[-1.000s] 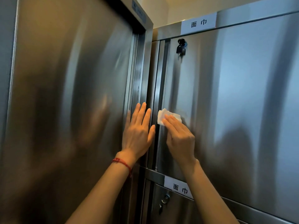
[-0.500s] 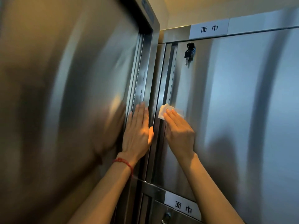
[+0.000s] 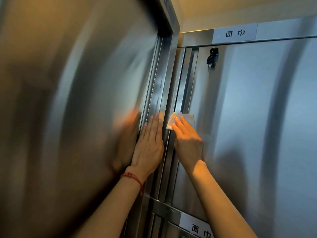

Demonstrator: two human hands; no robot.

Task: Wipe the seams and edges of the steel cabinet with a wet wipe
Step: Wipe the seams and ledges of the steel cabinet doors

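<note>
This looks like a service or back room of a commercial place, such as a spa, hotel or kitchen. A tall steel cabinet (image 3: 257, 117) fills the view, its doors bearing printed labels (image 3: 234, 33) reading 面巾, face towels, and keys (image 3: 212, 57) hang in one door's lock.

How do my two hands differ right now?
The left hand lies bare and flat on the steel frame strip, a red string bracelet at its wrist. The right hand presses a white folded wet wipe against the cabinet door's edge; its wrist is bare. Both have straight fingers.
</note>
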